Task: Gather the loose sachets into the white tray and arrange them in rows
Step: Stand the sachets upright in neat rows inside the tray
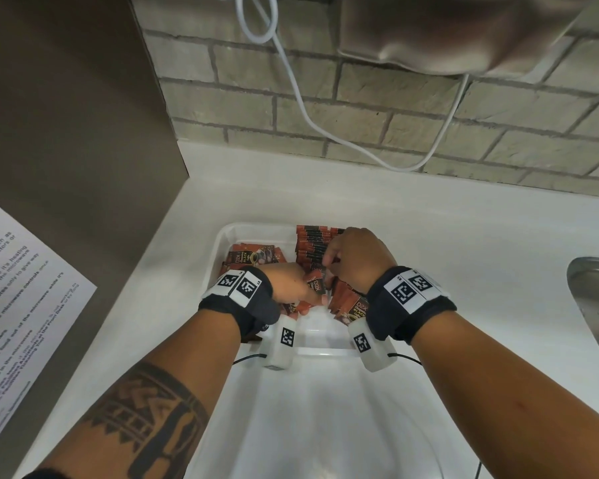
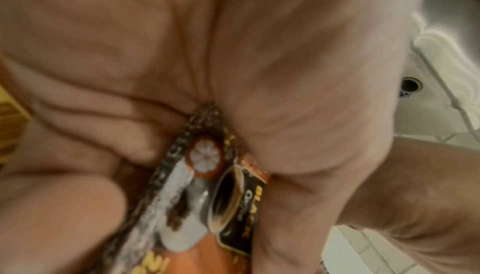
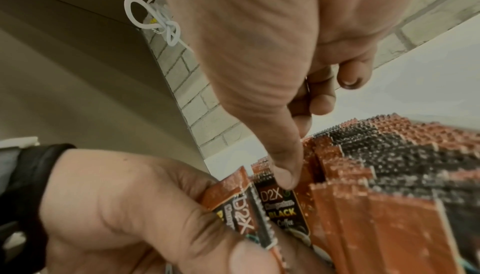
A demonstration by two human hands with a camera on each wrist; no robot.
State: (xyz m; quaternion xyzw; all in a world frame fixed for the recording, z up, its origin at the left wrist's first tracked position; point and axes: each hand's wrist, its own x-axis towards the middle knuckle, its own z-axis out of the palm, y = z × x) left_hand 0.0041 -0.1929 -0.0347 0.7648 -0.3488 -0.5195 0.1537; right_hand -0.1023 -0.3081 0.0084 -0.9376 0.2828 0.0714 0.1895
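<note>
The white tray (image 1: 219, 248) sits on the counter with orange and black coffee sachets in it. A packed row of upright sachets (image 1: 312, 245) stands at the tray's back right, also shown in the right wrist view as a row (image 3: 389, 165). My left hand (image 1: 312, 301) grips a small bunch of sachets (image 3: 233, 213) over the tray's middle; the left wrist view shows this bunch (image 2: 207, 186) clamped in the palm. My right hand (image 1: 331, 267) has curled fingers, and its thumb (image 3: 285, 174) pinches the top of one sachet (image 3: 281, 206) at the near end of the row.
Loose sachets (image 1: 253, 259) lie flat at the tray's left, and more loose sachets (image 1: 351, 305) lie under my right wrist. A steel sink (image 1: 595, 305) is at the right. A printed sheet (image 1: 14, 288) hangs on the left panel. A white cable (image 1: 291, 81) droops down the brick wall.
</note>
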